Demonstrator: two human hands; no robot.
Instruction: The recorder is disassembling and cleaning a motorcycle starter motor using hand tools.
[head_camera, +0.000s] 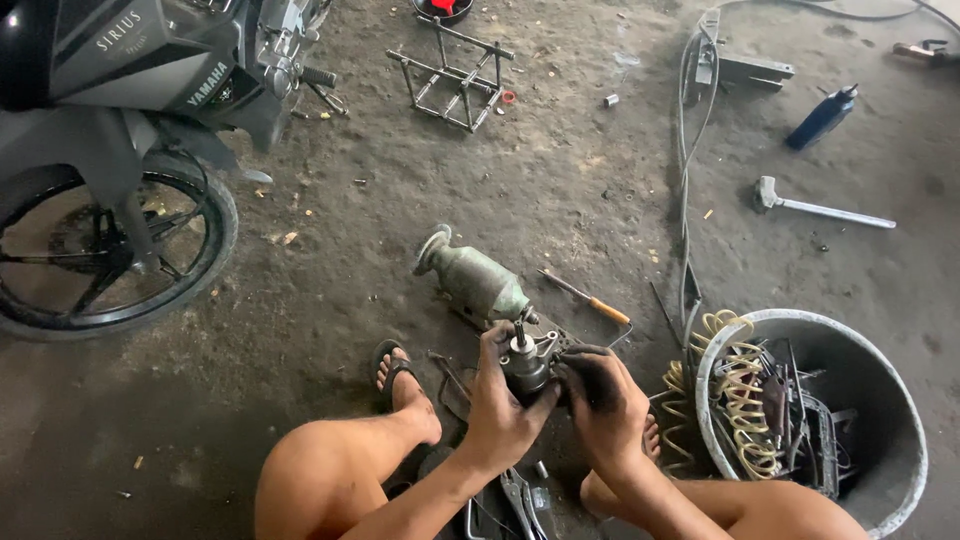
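Blue bottle (822, 118), orange-handled screwdriver (586, 298), yellow coiled hose (738, 385)

A small, greasy metal engine part (526, 366), its short shaft pointing upward, sits upright between my knees, just above the dirt floor.

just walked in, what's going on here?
A person squats on a dirt floor, both hands on a small greasy metal part with a shaft sticking up. The left hand grips its side; the right hand covers the other. A larger metal housing and a screwdriver lie just beyond. A bucket of tools and coiled hose sits to the right, a motorcycle wheel to the left.
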